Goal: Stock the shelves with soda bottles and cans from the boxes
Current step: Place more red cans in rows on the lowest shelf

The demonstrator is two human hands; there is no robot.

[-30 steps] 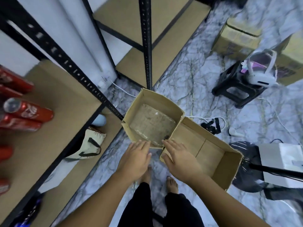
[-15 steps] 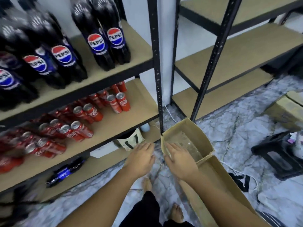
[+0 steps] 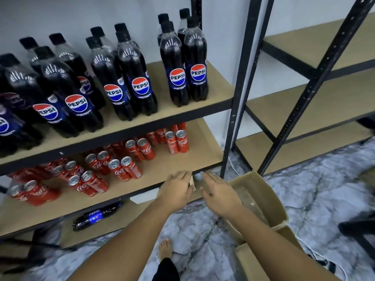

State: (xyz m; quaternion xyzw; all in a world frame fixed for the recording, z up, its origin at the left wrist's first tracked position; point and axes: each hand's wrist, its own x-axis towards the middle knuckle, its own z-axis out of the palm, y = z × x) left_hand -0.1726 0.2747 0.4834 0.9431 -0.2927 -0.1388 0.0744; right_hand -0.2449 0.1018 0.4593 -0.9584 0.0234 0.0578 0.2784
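Several dark Pepsi bottles stand upright on the upper shelf. Below them, several red Coca-Cola cans stand in pairs on the middle shelf. One Pepsi bottle lies on its side on the bottom shelf. Two brown cardboard boxes sit on the floor at the right; the nearer-to-shelf box holds no bottles or cans that I can see. My left hand and my right hand hover side by side in front of the middle shelf's edge, fingers straight, holding nothing.
A second black metal rack with bare wooden shelves stands to the right. The floor is grey marble-patterned. A white cable runs down by the rack post. My bare foot is below. A dark stool edge shows at far right.
My view has swung up from the boxes on the floor to the stocked shelves. Both hands left the box rims and rose toward the middle shelf edge, still holding nothing.
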